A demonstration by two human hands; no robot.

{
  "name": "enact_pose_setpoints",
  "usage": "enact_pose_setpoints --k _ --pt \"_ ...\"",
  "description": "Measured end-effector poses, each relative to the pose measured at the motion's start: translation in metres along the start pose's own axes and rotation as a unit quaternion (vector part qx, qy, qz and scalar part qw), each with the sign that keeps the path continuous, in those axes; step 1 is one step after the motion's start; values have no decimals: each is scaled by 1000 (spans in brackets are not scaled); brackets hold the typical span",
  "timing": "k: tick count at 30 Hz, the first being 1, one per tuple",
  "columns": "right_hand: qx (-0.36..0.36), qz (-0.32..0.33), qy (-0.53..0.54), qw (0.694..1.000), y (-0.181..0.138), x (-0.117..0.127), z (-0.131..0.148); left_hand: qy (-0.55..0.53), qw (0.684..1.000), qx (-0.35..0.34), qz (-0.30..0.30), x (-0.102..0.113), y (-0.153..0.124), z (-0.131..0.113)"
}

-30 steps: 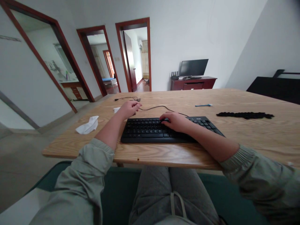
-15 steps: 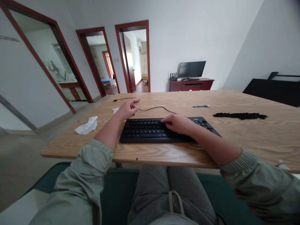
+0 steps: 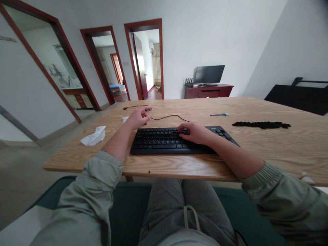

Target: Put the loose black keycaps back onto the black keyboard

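Note:
A black keyboard (image 3: 159,146) lies flat near the front edge of the wooden table. My right hand (image 3: 193,132) rests over its right half, thumb and fingers parted above the keys, with nothing visible between them. Beyond the keyboard's left back corner is my left hand (image 3: 138,119), its fingers stretched out to the right and apart. The thin black cable (image 3: 170,116) runs from the back of the keyboard toward my left fingers. Its plug end (image 3: 125,108) lies farther back on the left. A small dark item under the left hand is mostly hidden.
A crumpled white tissue (image 3: 94,136) lies on the left of the table (image 3: 256,150), and another white scrap (image 3: 125,119) peeks out behind my left wrist. At the right are a blue toothbrush-like stick (image 3: 219,114) and a black braided strip (image 3: 261,125).
My right hand's fingers have lifted and parted from the thumb, where one finger was stretched onto the keys. The left hand stays almost in place. The view has tilted slightly.

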State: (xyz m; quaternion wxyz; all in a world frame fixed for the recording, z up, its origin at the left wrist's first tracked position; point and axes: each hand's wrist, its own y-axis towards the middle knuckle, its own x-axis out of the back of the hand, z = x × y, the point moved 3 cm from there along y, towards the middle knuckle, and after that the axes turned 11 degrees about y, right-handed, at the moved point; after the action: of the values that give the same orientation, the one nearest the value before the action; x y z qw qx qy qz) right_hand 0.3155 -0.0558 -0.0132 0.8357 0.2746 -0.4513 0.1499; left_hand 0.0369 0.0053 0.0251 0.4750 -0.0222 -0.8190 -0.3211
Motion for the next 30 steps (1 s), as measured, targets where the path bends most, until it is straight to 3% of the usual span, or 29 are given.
enact_pose_setpoints --k 15,30 --pt "73 -5 15 997 8 -8 4 16 1000 -2 15 -3 1 0" --pt "62 -10 1 998 8 -12 10 12 1000 -2 18 -4 2 0"
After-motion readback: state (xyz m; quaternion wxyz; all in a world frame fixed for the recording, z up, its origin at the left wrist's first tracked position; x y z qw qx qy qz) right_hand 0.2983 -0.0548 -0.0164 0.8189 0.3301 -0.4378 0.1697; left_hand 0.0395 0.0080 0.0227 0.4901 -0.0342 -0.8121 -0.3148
